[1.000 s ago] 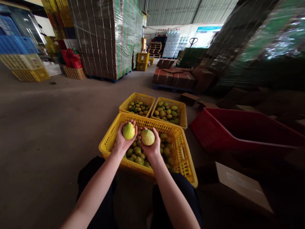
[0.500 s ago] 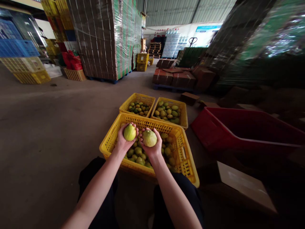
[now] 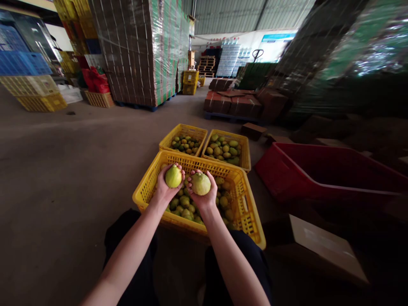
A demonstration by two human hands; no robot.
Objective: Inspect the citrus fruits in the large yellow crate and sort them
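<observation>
Both hands are held palm up over a large yellow plastic crate [image 3: 253, 212]. My left hand [image 3: 163, 187] cups a smooth yellow-green lemon-like citrus fruit [image 3: 173, 176], fingers curled around its far side. In my right hand [image 3: 208, 199] rests a paler, bumpier citrus fruit [image 3: 201, 184], the thumb along its right side. Below them, many green-yellow fruits [image 3: 186, 213] lie loose in the crate, partly hidden by my hands and forearms. The two held fruits are a small gap apart.
Behind stand two smaller yellow crates, a left one [image 3: 164, 142] and a right one [image 3: 247, 157], both with fruit. At right are a red tub [image 3: 270, 178] and a cardboard box [image 3: 325, 244]. Wrapped pallet stacks [image 3: 127, 51] and boxes on a pallet [image 3: 232, 104] stand farther back.
The right hand's fruit has turned very slightly and shows its stem end a bit differently. Otherwise both hands keep their places over the crate.
</observation>
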